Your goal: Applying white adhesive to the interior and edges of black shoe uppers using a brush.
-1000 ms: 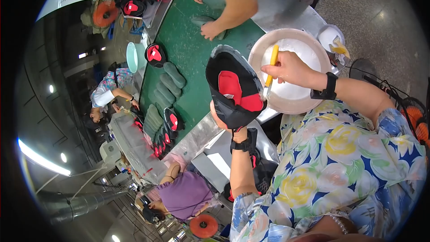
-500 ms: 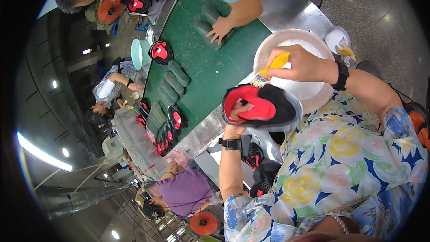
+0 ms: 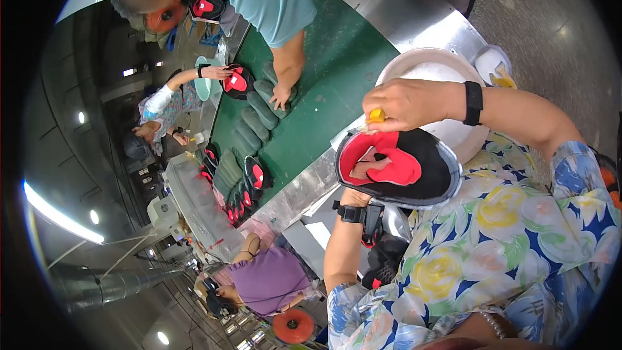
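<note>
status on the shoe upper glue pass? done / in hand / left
Done: cannot tell; no coated area shows. In hand: left hand inside the black-and-red upper, right hand putting a yellow-handled brush to its rim above the white bowl. Left: more uppers on the green belt.

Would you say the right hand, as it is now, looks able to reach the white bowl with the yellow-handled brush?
Probably yes: the right hand holds the yellow-handled brush directly beside the white bowl, with nothing between. The left hand, hidden, holds the black and red shoe sole below it.
</note>
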`<act>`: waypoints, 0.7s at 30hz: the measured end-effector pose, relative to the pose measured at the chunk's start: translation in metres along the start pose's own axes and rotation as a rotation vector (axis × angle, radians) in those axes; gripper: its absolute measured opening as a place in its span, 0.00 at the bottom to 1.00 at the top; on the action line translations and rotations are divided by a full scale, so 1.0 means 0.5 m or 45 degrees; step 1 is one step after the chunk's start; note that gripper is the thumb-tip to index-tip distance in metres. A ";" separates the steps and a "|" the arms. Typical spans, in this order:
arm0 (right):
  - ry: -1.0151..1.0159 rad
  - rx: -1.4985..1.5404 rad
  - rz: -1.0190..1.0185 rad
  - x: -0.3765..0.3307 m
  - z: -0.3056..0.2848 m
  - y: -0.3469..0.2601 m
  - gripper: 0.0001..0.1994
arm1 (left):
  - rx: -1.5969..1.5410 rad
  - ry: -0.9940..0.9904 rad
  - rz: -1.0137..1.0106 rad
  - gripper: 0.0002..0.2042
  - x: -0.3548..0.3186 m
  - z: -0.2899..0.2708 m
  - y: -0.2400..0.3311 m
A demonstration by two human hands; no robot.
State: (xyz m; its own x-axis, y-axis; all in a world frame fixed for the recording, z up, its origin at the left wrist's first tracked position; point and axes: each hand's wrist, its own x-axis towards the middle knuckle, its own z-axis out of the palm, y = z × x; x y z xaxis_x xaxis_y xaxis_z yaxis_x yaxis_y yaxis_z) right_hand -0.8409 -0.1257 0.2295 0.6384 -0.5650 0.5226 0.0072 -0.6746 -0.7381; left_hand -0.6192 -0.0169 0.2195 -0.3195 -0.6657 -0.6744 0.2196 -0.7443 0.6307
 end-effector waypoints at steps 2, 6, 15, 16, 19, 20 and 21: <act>-0.017 0.034 0.102 -0.010 -0.011 -0.001 0.11 | 0.006 0.063 0.117 0.24 -0.003 -0.017 -0.004; -0.149 0.013 0.340 -0.028 -0.052 0.004 0.12 | 0.070 0.115 0.428 0.24 -0.007 -0.034 -0.001; -0.110 -0.124 0.227 0.039 -0.022 0.005 0.13 | 0.044 0.280 0.474 0.23 -0.037 -0.025 0.048; -0.046 -0.176 0.176 0.033 -0.008 0.026 0.13 | 0.028 0.375 0.455 0.22 -0.054 -0.054 0.045; -0.002 0.026 0.673 0.034 -0.047 -0.006 0.10 | -0.087 0.796 0.663 0.17 -0.050 -0.171 -0.015; 0.134 0.042 0.588 0.042 -0.050 -0.015 0.09 | -0.201 0.760 0.764 0.16 -0.065 -0.203 -0.016; 0.313 0.042 0.513 0.026 -0.043 0.002 0.07 | -0.443 0.746 0.865 0.15 -0.074 -0.227 -0.014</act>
State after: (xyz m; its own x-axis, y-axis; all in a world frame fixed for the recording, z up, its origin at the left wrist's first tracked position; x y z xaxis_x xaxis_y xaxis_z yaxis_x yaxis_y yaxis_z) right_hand -0.8492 -0.1439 0.2445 0.3945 -0.8769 0.2746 -0.1769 -0.3657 -0.9138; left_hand -0.5045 0.0066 0.1965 0.4673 -0.8114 -0.3510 0.4792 -0.1012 0.8719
